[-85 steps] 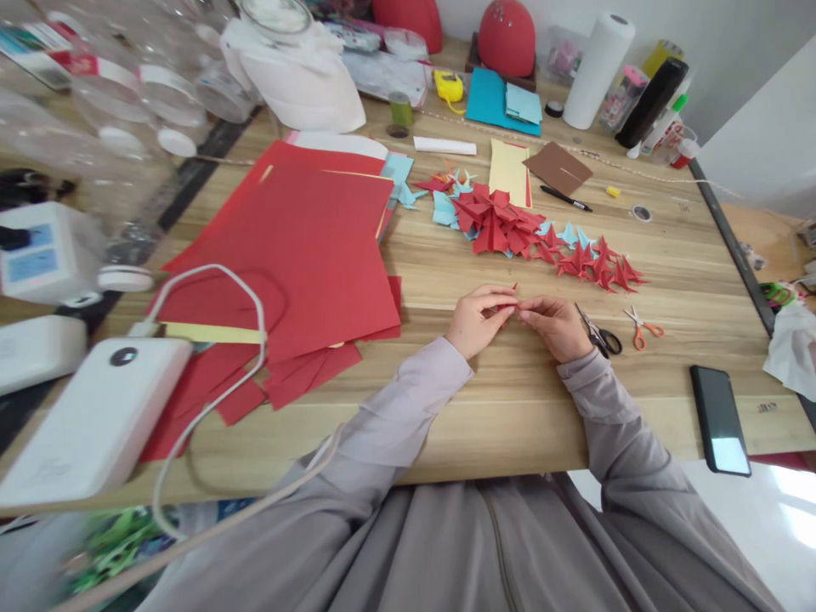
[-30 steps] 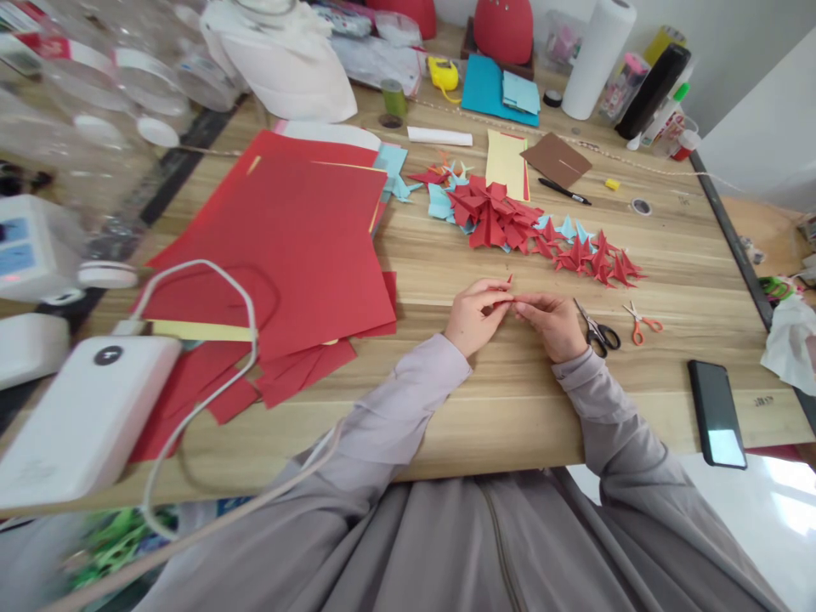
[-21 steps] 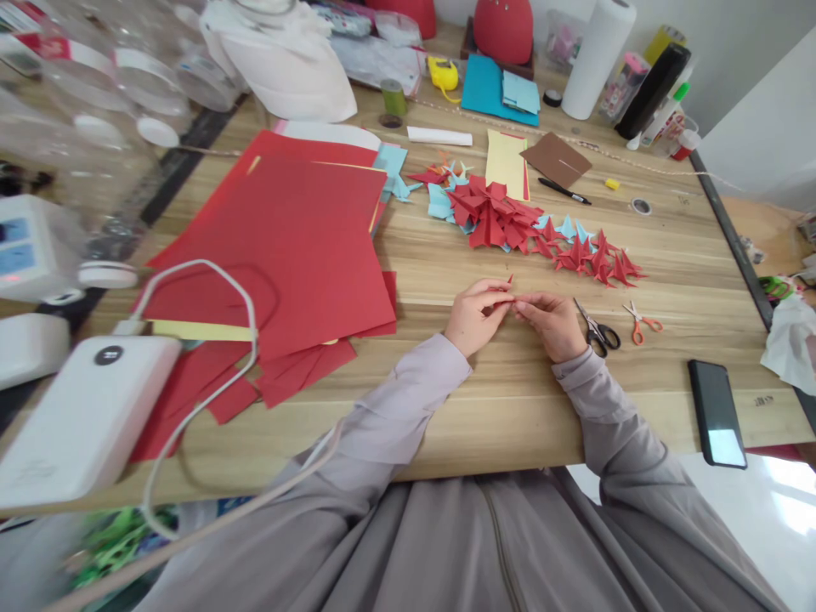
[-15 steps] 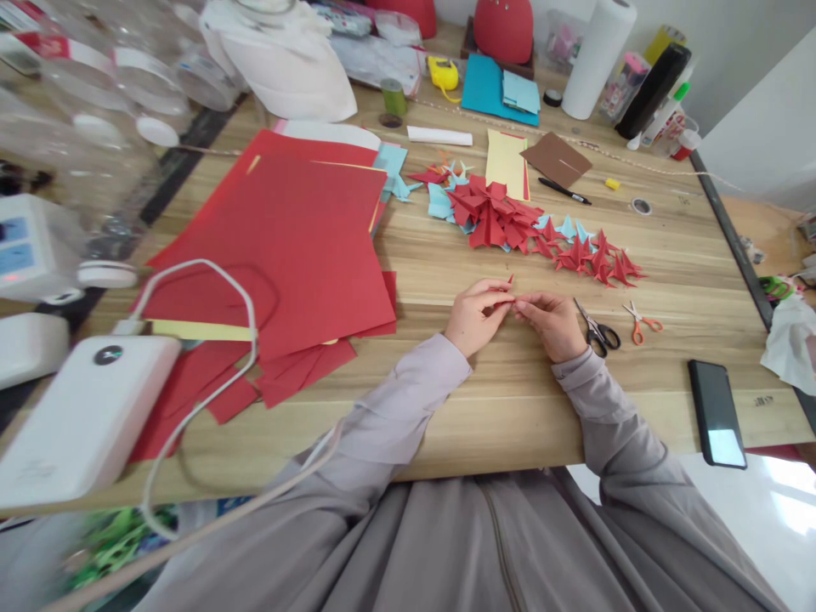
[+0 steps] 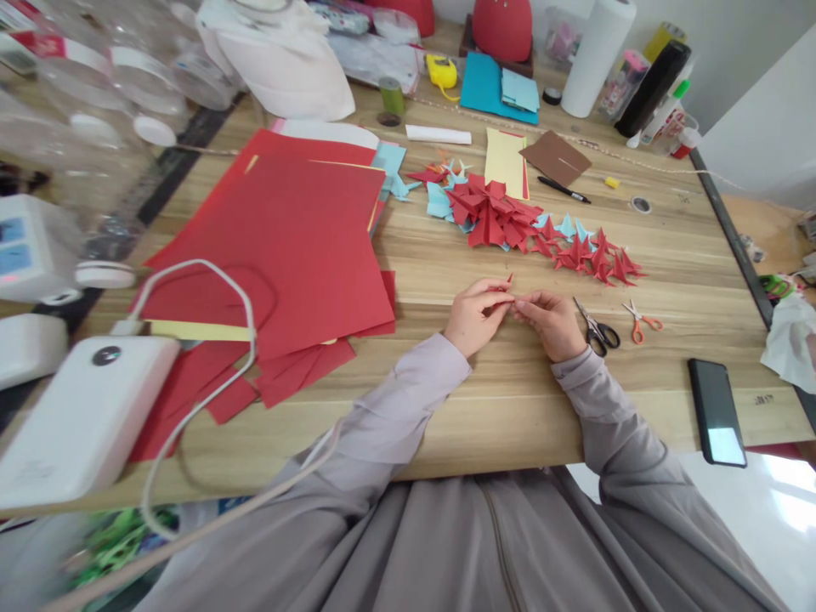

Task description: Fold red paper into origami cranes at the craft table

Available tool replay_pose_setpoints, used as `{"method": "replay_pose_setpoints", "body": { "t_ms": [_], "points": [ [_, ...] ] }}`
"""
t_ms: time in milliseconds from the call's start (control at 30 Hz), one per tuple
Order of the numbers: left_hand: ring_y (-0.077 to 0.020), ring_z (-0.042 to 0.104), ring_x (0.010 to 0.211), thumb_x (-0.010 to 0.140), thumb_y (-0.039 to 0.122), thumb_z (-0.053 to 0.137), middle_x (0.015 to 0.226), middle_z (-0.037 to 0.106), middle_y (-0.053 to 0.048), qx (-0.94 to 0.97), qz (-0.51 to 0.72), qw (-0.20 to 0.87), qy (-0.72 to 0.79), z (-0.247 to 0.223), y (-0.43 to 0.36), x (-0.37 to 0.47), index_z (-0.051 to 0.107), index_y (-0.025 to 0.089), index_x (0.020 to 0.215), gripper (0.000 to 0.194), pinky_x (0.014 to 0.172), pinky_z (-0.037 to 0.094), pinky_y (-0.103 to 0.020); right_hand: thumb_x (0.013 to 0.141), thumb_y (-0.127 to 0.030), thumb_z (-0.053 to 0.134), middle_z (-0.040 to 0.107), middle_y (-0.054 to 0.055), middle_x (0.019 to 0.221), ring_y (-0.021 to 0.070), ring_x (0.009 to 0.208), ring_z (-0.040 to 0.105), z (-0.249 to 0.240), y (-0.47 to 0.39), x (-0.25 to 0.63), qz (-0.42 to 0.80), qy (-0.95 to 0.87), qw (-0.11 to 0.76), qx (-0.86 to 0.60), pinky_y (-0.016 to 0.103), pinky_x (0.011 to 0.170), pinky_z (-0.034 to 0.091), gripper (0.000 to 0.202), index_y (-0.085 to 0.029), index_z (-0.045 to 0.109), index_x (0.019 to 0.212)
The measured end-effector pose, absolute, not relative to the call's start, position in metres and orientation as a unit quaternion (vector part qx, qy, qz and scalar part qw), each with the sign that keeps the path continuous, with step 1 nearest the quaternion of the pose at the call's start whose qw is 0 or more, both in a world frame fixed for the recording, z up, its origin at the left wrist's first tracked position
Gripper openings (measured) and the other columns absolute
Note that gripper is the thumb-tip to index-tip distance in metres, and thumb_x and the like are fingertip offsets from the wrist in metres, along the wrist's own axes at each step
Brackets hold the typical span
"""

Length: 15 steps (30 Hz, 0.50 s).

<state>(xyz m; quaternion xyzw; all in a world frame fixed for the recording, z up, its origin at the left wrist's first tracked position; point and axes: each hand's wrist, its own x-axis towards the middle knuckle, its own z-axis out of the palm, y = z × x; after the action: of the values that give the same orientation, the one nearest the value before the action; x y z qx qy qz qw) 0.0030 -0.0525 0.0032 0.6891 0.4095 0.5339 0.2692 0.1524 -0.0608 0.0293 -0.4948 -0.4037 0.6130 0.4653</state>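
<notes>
Pinched between the fingers of my left hand (image 5: 473, 316) is a small folded red paper (image 5: 510, 278); only its pointed tip shows above the fingers. My right hand (image 5: 549, 321) meets it from the right, thumb and forefinger closed on the paper's near end, which the fingers mostly hide. Beyond my hands lies a heap of red folded paper pieces (image 5: 494, 212), with a row of red paper cranes (image 5: 599, 259) and some light blue ones to its right. Black-handled scissors (image 5: 597, 329) rest just right of my right hand, beside small orange-handled scissors (image 5: 639, 323).
Large red paper sheets (image 5: 286, 246) are stacked at the left, near a white power bank (image 5: 89, 416) with a looping cable. A phone (image 5: 716, 412) lies at the right front edge. Farther back are a brown paper square (image 5: 556, 158), a pen (image 5: 564, 189) and a yellow tape measure (image 5: 441, 73).
The view has shifted very slightly. Both hands keep the same pinch on the red paper, with no other visible difference.
</notes>
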Motion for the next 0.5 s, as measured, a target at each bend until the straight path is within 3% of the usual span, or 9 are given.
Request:
{"method": "replay_pose_setpoints", "body": {
  "t_ms": [500],
  "points": [
    [-0.0155, 0.064, 0.096, 0.081, 0.01, 0.056, 0.101, 0.067, -0.009, 0.736, 0.547, 0.17, 0.361, 0.0021, -0.0542, 0.0025, 0.07, 0.017, 0.084, 0.015, 0.082, 0.055, -0.031, 0.055, -0.029, 0.079, 0.062, -0.002, 0.056, 0.0103, 0.055, 0.053, 0.0339, -0.0626, 0.1499, 0.596, -0.401, 0.474, -0.509, 0.026, 0.059, 0.04, 0.02, -0.018, 0.062, 0.058]
  ]
}}
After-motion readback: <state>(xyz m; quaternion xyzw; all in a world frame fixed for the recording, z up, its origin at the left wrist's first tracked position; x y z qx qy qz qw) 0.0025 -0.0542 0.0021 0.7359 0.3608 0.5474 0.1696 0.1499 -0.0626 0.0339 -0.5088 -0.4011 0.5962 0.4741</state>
